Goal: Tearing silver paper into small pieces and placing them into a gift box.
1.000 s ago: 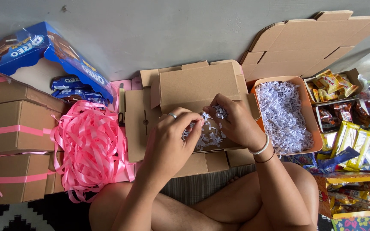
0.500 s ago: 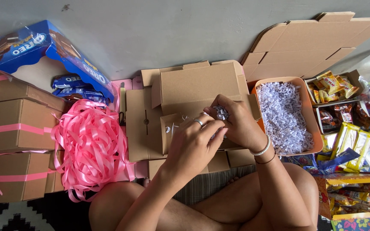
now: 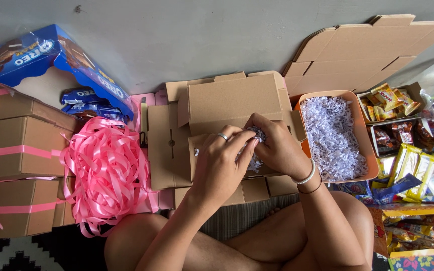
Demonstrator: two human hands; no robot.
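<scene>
Change: since the earlier frames both hands have drawn closer together over the open box, and the clump of shredded paper is bunched tighter between them.
Left hand point(image 3: 222, 163): fingers curled, grasping the shredded paper clump point(image 3: 253, 138); a ring shows on one finger.
Right hand point(image 3: 272, 145): clenched on the same clump from the other side; beaded bracelet at the wrist.
Clump position: held just above the open cardboard box point(image 3: 227, 105), between the two hands.
Open cardboard box: flaps spread flat on the floor in front of the crossed legs; its inside is mostly hidden by the hands.
Orange tray point(image 3: 362, 145): just right of the box, filled with white shredded paper.
Snack boxes point(image 3: 403, 133): farther right, holding wrapped snacks.
Pink ribbon pile point(image 3: 106, 170): left of the box, loose on the floor.
Tied boxes point(image 3: 18, 150): stacked at far left, bound with pink ribbon.
Blue biscuit carton point(image 3: 51, 55): upper left, lying open.
</scene>
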